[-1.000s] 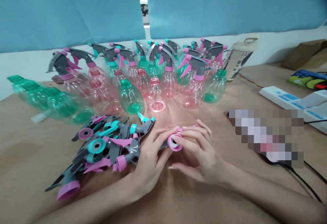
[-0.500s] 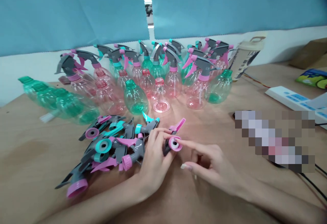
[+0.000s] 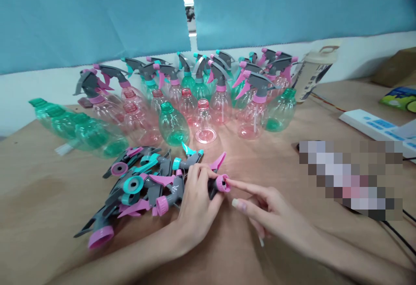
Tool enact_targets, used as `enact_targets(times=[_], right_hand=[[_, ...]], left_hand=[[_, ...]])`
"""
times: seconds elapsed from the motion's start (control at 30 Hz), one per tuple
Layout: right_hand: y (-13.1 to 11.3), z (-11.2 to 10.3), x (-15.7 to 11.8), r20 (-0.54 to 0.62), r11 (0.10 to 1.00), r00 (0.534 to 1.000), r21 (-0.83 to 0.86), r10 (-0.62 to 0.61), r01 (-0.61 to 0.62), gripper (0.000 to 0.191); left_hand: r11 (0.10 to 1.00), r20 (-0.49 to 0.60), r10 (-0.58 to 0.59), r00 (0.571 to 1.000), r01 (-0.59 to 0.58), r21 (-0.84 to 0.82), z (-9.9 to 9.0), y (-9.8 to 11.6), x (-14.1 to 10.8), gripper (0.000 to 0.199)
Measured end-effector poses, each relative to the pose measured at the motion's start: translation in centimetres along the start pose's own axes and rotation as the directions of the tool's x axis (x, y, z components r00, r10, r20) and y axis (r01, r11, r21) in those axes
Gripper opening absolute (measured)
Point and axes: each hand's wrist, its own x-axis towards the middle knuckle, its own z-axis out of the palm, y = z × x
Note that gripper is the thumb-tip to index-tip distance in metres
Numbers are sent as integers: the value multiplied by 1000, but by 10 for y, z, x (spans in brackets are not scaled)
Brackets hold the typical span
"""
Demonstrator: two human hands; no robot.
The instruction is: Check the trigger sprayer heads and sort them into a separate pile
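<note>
My left hand (image 3: 199,204) is closed around a grey spray head with a pink screw collar (image 3: 223,183), just above the table; much of its body is hidden by my fingers. The collar's mouth faces right. My right hand (image 3: 269,209) has its index finger stretched out, its tip at the collar's opening, while the thumb stands apart below. Nothing shows in its grip. Left of my left hand lies a pile of loose grey spray heads with pink or turquoise collars, including a turquoise-collared one (image 3: 133,184) and a pink-collared one (image 3: 100,237).
Behind the pile stand many clear green and pink bottles, some uncapped like a green bottle (image 3: 173,126), others fitted with spray heads like a pink bottle (image 3: 251,120). A white tumbler (image 3: 313,76), a power strip (image 3: 377,126) and a pixelated object (image 3: 347,181) are at the right.
The spray head in my left hand has turned, its collar now facing more to the right. My right thumb has risen slightly, and its lower fingers have uncurled downward.
</note>
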Motion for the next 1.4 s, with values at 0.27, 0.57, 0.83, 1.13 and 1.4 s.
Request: enact_targets(times=[0.27,0.57,0.83,1.13,1.4], right_hand=[[-2,-7,1,150,975,980,161,129,-153,67],[-3,-14,5,152,983,986,161,69,-94,64],[-8,-6,-6,203,961,960,159,191,-225,71],[-9,-21,-1,277,780,960,589,51,-212,50],[-14,-18,-5,255,693,964,683,74,-233,37]], left_hand=[[996,-14,60,998,-59,60,-2,2,-2,20],[995,6,77,997,-77,68,-3,1,0,14],[984,-39,135,990,-129,125,-2,4,-4,17],[986,-89,142,986,-133,97,-3,1,-2,14],[991,-46,109,993,-105,82,-4,1,0,16]])
